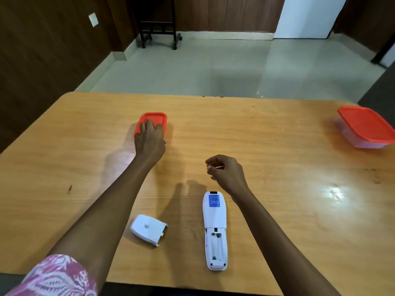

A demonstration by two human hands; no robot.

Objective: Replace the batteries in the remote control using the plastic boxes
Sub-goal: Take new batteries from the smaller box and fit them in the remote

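Note:
A white remote control (214, 229) lies face down near the table's front edge, its battery bay open and showing no batteries. Its white battery cover (148, 229) lies loose to the left of it. My left hand (149, 139) rests flat on the red lid of a small plastic box (159, 119) at the middle left, fingers spread over the lid and hiding most of the box. My right hand (226, 173) hovers just beyond the remote's far end, fingers loosely curled; whether something small is pinched in them is unclear. A second red-lidded clear box (366, 127) sits at the far right.
The wooden table (277, 167) ends at a far edge, with pale tiled floor beyond it. A dark rolling stand (159, 28) is by the back wall. A small dark mark (70, 188) shows on the table's left side.

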